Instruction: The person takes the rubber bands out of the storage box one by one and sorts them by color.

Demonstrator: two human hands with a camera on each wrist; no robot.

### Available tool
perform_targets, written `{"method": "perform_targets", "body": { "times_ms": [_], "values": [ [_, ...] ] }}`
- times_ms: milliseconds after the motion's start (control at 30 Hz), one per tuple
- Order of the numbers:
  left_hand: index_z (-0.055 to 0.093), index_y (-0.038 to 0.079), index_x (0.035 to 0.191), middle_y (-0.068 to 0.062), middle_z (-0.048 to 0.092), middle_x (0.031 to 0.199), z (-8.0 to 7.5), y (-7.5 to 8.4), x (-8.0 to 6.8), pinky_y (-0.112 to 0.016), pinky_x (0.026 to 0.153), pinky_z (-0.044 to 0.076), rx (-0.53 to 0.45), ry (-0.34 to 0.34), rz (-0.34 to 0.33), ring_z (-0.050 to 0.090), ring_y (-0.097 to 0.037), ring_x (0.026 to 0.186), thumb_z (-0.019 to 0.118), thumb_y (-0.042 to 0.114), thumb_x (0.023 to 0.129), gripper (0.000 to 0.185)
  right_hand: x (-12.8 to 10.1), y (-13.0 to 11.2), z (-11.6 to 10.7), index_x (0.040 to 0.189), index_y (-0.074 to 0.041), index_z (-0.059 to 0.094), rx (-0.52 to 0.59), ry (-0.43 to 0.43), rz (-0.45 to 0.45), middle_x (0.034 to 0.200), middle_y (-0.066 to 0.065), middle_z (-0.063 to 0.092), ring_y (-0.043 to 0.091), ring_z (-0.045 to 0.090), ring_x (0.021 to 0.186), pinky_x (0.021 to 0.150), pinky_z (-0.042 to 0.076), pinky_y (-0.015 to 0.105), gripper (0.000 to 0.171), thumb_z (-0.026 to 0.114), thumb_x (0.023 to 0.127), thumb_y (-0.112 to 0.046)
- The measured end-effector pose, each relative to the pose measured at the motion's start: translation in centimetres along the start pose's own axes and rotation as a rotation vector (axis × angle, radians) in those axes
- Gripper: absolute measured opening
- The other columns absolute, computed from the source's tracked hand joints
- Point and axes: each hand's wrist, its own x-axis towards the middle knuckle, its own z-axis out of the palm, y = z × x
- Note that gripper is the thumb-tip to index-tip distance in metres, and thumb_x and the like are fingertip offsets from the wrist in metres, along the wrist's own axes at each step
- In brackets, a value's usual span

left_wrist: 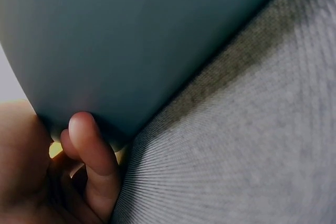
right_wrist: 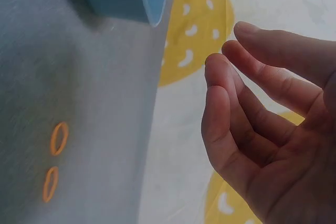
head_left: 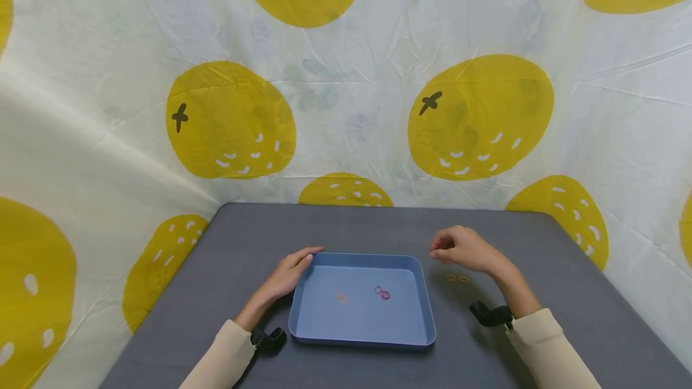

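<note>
From where I stand, the person's 2 cream-sleeved arms reach forward. The bare left hand grips with bent fingers; opposite, the bare right hand hangs raised, its fingers loosely curled toward the thumb, holding nothing.

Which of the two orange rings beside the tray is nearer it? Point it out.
The left orange ring in the head view; the right orange ring lies farther from the tray.

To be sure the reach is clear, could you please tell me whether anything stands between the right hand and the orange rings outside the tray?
Nothing visible does: the right hand hovers above the table, and the two orange rings lie uncovered beside the tray.
</note>
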Motion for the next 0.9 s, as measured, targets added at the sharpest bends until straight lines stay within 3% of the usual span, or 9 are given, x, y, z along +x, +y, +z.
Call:
{"method": "perform_targets", "body": {
  "times_ms": [300,567,900],
  "values": [
    [0.056,0.021,0.15,-0.006,0.056,0.154,-0.1,-0.1,0.0,-0.058,0.12,0.036,-0.005,-0.016,-0.001,0.048,-0.032,0.147,0.042,0.033,0.113,0.041,2.2,-2.7,0.8,0.094,-0.007,0.076,-0.007,-0.049,-0.111,0.077,0.001,0.071,0.012,0.06,0.067,0.062,0.052,0.028,0.009,0.072,0.096,-0.015],
    [0.057,0.021,0.15,-0.007,0.056,0.154,-0.1,0.0,0.0,-0.06,0.119,0.036,-0.007,-0.011,0.009,0.048,-0.033,0.147,0.043,0.035,0.113,0.042,4.7,-5.2,2.6,0.093,-0.009,0.077,-0.017,-0.093,-0.206,0.088,0.01,0.077,0.009,0.063,0.071,0.067,0.054,0.026,0.008,0.073,0.095,-0.015],
    [0.057,0.022,0.149,-0.007,0.057,0.153,-0.1,0.0,0.0,-0.06,0.12,0.036,-0.023,-0.014,0.01,0.048,-0.033,0.147,0.043,0.036,0.112,0.042,6.9,-8.0,5.4,0.091,-0.014,0.077,-0.021,-0.182,-0.271,0.084,-0.005,0.074,0.005,0.064,0.073,0.068,0.055,0.023,0.005,0.074,0.095,-0.016]
  ]
}}
